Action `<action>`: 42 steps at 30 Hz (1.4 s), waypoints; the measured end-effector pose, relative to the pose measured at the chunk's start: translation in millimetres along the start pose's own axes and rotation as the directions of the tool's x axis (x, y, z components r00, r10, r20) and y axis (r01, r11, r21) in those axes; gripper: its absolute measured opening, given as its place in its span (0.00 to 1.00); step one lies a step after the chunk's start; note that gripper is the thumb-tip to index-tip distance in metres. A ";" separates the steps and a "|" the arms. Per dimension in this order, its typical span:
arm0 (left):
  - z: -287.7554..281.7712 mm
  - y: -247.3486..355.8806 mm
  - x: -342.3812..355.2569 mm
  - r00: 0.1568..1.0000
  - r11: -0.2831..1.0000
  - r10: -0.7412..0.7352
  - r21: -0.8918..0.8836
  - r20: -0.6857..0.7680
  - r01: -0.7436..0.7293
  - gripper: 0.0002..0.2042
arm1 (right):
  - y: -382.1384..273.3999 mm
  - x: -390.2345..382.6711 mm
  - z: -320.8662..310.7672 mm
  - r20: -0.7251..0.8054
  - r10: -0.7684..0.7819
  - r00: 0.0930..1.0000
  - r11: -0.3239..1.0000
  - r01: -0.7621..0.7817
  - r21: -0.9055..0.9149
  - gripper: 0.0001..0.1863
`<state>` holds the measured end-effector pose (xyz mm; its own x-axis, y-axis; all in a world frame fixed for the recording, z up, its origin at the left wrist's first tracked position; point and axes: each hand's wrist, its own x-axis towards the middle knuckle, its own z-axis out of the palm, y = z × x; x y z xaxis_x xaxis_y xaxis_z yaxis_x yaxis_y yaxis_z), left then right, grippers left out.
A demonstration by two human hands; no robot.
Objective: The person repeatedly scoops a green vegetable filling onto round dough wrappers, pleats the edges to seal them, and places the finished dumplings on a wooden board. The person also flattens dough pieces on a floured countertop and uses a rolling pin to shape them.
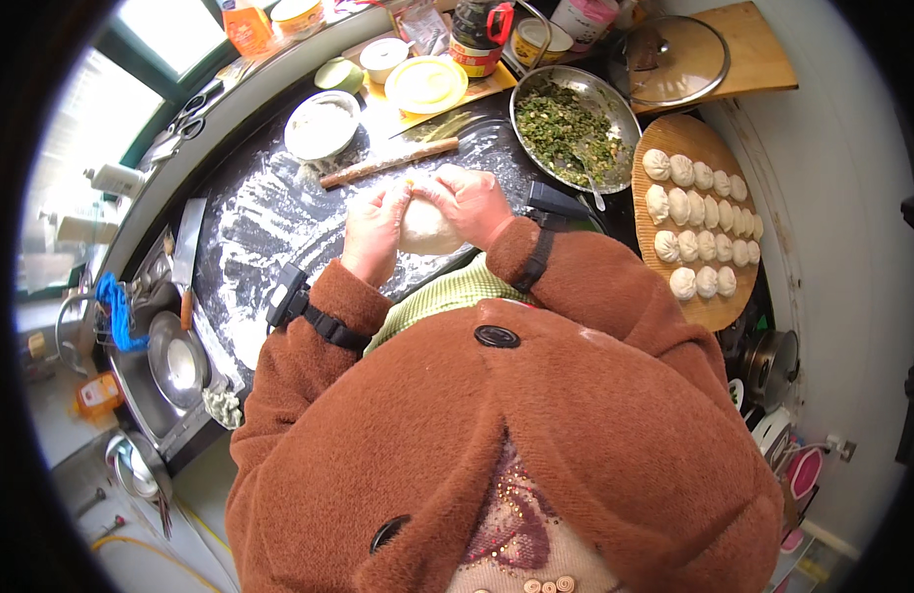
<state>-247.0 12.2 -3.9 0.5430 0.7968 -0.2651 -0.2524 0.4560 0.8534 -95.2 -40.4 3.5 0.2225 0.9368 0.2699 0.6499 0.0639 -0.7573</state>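
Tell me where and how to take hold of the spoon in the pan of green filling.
Grip the spoon by its handle's free end, best from the near side, probably with the right hand, which now holds dough. That end juts past the near rim of the metal pan toward the person; the other is sunk in the green filling.
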 end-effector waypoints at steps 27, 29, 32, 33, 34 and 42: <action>17.9 3.2 6.5 0.923 0.858 -0.172 -0.409 0.344 0.312 0.22 | -3.8 -20.8 -25.9 0.102 0.459 0.883 0.551 -0.373 0.747 0.25; 14.4 2.2 9.7 0.917 0.857 -0.177 -0.402 0.358 0.322 0.22 | -6.2 -28.1 -27.2 0.203 0.475 0.856 0.417 -0.422 0.805 0.27; 9.6 1.4 9.0 0.899 0.820 -0.261 -0.410 0.352 0.399 0.22 | -2.5 -35.0 -35.3 0.118 0.455 0.883 0.744 -0.450 0.494 0.39; 8.7 1.0 8.7 0.880 0.795 -0.256 -0.431 0.400 0.427 0.21 | -0.5 -35.4 -35.0 0.049 0.384 0.922 0.844 -0.372 0.387 0.40; 5.6 2.9 9.1 0.834 0.779 -0.380 -0.348 0.399 0.521 0.21 | 2.2 -34.8 -33.9 0.049 0.382 0.923 0.850 -0.372 0.373 0.41; 5.9 -22.7 8.9 0.853 0.934 -0.211 -0.158 0.478 0.320 0.26 | 14.6 -43.7 -32.3 0.051 0.412 0.910 0.746 -0.369 0.555 0.36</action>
<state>-231.7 6.5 -23.0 0.8992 0.3934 -0.1917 -0.1885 0.7435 0.6416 -72.0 -91.5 -0.2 0.4334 0.8960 -0.0972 -0.0009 -0.1074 -0.9942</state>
